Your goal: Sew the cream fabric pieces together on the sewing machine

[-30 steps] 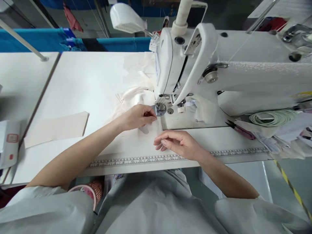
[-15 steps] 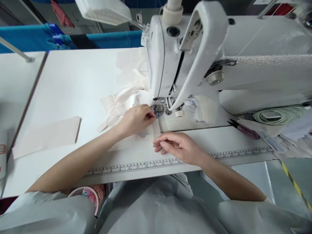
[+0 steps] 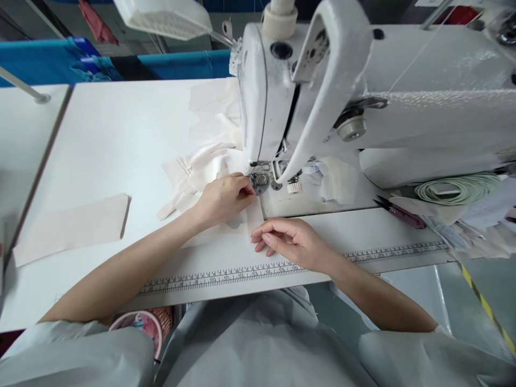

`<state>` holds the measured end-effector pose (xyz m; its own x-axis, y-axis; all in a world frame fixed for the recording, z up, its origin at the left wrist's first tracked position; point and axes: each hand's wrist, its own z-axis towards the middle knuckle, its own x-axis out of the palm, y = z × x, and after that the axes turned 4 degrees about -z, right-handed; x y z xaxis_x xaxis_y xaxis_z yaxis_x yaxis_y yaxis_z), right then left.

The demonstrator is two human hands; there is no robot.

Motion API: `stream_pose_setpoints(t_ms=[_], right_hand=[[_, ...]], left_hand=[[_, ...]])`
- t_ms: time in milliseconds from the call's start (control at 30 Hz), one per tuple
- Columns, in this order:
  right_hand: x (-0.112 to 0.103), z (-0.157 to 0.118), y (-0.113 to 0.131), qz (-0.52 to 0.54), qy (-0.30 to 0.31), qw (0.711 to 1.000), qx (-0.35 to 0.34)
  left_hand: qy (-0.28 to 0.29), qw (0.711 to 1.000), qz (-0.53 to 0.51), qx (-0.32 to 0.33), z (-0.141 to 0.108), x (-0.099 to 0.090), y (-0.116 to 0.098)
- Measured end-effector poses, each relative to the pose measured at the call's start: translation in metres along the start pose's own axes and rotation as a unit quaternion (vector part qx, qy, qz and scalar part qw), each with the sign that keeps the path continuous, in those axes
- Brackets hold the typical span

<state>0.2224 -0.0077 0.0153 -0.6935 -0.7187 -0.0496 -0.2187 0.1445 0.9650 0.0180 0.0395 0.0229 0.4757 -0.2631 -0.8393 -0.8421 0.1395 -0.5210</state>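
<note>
Beside the presser foot of the white sewing machine (image 3: 258, 97), my left hand (image 3: 228, 198) is closed in a pinch on pale cream fabric (image 3: 253, 217) near the round metal plate (image 3: 260, 181). Its exact grip is partly hidden by the fingers. The fabric spreads flat under that hand, with crumpled folds (image 3: 201, 166) behind it. My right hand (image 3: 292, 242) rests at the fabric's right edge, just above the printed ruler (image 3: 242, 277). Its fingers are loosely bent and apart from the thumb, and nothing shows in them.
Another cut fabric piece (image 3: 76, 228) lies on the left of the white table (image 3: 121, 118). Dark-bladed thread snips (image 3: 401, 212), a coiled light-green tape (image 3: 455, 188) and scraps sit at the right. A pink basket (image 3: 161, 322) stands below the table edge.
The whole view has shifted slightly to the left. Both hands keep nearly the same place and pose against the machine and fabric.
</note>
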Motion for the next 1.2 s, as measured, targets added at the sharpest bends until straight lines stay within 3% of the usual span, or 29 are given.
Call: stream_pose_setpoints(t_ms=[267, 400, 467, 567, 633, 733, 833, 1033, 1200], right_hand=[[-0.001, 0.0, 0.001, -0.022, -0.002, 1.0, 0.01], [-0.005, -0.002, 0.002, -0.152, -0.031, 0.987, -0.037], [-0.007, -0.001, 0.0, -0.291, -0.102, 0.946, -0.098], [-0.007, 0.001, -0.006, -0.484, -0.197, 0.839, -0.153], [-0.006, 0.003, -0.009, -0.563, -0.214, 0.782, -0.162], [-0.003, 0.004, -0.01, -0.631, -0.213, 0.727, -0.168], [0.001, 0.004, -0.007, -0.665, -0.199, 0.702, -0.158], [0.006, 0.004, 0.002, -0.706, -0.156, 0.683, -0.109], [0.007, 0.004, 0.004, -0.71, -0.146, 0.683, -0.093]], left_hand=[[-0.007, 1.0, 0.01, -0.003, -0.001, 0.001, -0.001], [-0.012, 1.0, 0.014, 0.002, -0.001, 0.002, 0.0], [-0.014, 1.0, 0.016, 0.006, -0.001, 0.002, 0.0], [-0.016, 1.0, 0.013, 0.008, -0.001, 0.003, 0.0], [-0.017, 1.0, 0.008, 0.009, -0.002, 0.003, 0.0], [-0.018, 1.0, -0.003, 0.018, -0.001, 0.003, 0.0], [-0.014, 1.0, -0.012, 0.024, -0.001, 0.003, 0.0], [-0.017, 1.0, 0.014, 0.02, -0.004, -0.001, -0.003], [-0.093, 0.979, 0.112, 0.145, -0.026, -0.011, -0.004]])
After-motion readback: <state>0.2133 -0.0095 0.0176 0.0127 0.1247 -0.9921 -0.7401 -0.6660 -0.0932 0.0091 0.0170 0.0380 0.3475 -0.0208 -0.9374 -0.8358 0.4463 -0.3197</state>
